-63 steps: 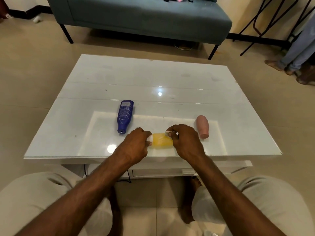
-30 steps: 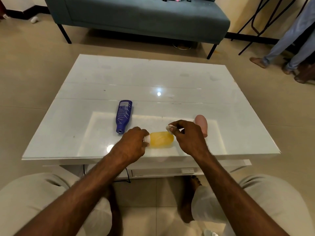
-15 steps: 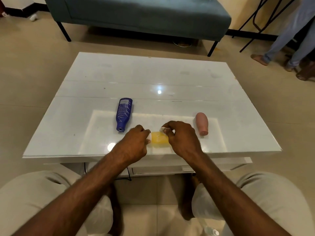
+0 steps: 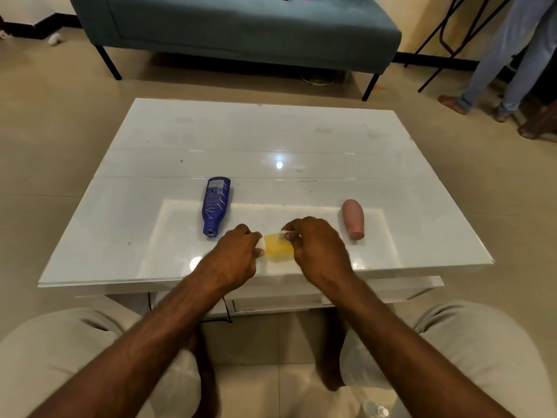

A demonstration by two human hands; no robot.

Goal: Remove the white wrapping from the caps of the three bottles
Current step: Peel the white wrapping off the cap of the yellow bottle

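A yellow bottle (image 4: 278, 251) lies on its side near the front edge of the white table (image 4: 271, 140), between my two hands. My left hand (image 4: 233, 260) grips its cap end, where white wrapping (image 4: 261, 243) shows at my fingers. My right hand (image 4: 319, 251) pinches a small piece of white wrapping (image 4: 284, 234) over the bottle's other end. A blue bottle (image 4: 215, 205) lies to the left, its bare cap toward me. A pink bottle (image 4: 353, 218) lies to the right, also with a bare cap toward me.
A teal sofa (image 4: 241, 28) stands beyond the table. A person's legs (image 4: 506, 55) and a black metal stand (image 4: 446, 34) are at the far right. My knees sit below the table's front edge. A small clear bottle (image 4: 375, 410) lies on the floor.
My right hand lifted off the bottle with a white scrap pinched in its fingers, then came back down over the bottle. My left hand has stayed on the cap end.
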